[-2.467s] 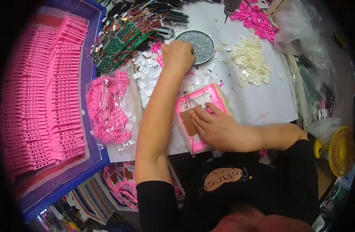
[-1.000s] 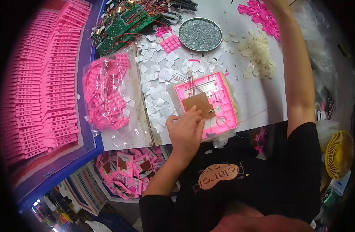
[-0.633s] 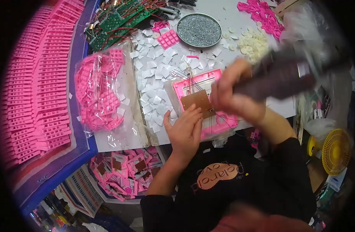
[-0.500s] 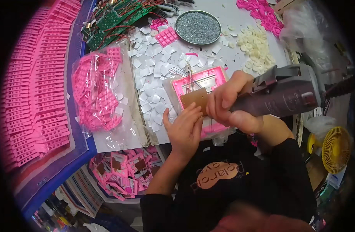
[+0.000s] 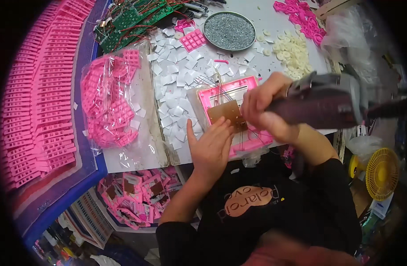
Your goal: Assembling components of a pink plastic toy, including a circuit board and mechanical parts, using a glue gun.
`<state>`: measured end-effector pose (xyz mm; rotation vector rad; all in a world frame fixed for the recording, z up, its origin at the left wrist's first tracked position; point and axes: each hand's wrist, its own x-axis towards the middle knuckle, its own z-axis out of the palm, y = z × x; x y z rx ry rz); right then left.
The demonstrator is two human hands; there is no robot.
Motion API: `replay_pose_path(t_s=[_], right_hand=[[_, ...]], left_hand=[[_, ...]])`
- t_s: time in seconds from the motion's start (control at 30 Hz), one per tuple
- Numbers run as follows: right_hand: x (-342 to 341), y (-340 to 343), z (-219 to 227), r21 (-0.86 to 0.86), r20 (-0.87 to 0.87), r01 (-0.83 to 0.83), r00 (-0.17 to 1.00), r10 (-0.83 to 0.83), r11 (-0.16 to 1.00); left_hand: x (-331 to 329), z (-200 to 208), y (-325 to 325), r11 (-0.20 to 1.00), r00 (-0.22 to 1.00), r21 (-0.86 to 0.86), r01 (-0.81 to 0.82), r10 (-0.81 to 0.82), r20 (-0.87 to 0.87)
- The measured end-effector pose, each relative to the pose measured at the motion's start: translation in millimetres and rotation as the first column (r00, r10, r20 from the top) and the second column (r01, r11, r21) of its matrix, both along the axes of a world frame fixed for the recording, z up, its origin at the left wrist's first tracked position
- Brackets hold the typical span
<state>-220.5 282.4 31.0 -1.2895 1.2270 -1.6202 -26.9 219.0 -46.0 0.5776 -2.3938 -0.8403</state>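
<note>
A pink plastic housing point(image 5: 252, 141) lies open on the worktable, with a brown circuit board point(image 5: 222, 111) inside it. Thin wires point(image 5: 220, 94) run out from around the board. My left hand point(image 5: 210, 148) rests with outstretched fingers on the board's near-left edge, its thumb spread away. In my right hand point(image 5: 270, 108) is a dark electric screwdriver point(image 5: 318, 106), held sideways over the right part of the housing and smeared by motion. Its tip is hidden behind my fingers, so I cannot tell whether it touches anything.
A round dish point(image 5: 207, 42) of small screws point(image 5: 230, 30) stands behind the housing. White squares point(image 5: 172, 106) and cream discs point(image 5: 292, 53) are scattered around. Bagged pink keypads point(image 5: 108, 102), green circuit boards point(image 5: 137, 22) and stacked pink parts point(image 5: 48, 97) sit left. A yellow fan point(image 5: 382, 174) stands right.
My right hand and the screwdriver have shifted slightly up and right, away from the board, uncovering more of it. My left hand stays on the board.
</note>
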Motion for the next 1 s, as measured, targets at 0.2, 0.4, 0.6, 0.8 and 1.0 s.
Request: replay_pose_path(t_s=[0.2,0.4,0.6,0.8,1.0], right_hand=[[-3,-17,-13,-0.016,0.074,0.002,0.997,-0.001,1.000],[-4,-20,-12,0.102,-0.222,-0.045,0.973,0.067,0.994],[-2,-26,-4,0.102,0.092,-0.106,0.991,0.097,0.989],[9,-14,21,-0.156,0.369,-0.133,0.912,0.182,0.979],[5,-1,11,-0.114,0.312,-0.132,0.936,0.162,0.985]], left_hand=[[-3,1,-1,0.998,0.999,-0.057,0.014,-0.012,0.042],[-1,4,1,0.999,0.998,-0.032,-0.018,0.019,0.057],[-2,5,1,0.998,0.999,0.044,-0.044,0.043,0.021],[-9,11,-3,0.994,0.996,0.078,-0.077,0.080,-0.043],[-15,13,-3,0.996,0.997,0.084,-0.040,0.045,-0.058]])
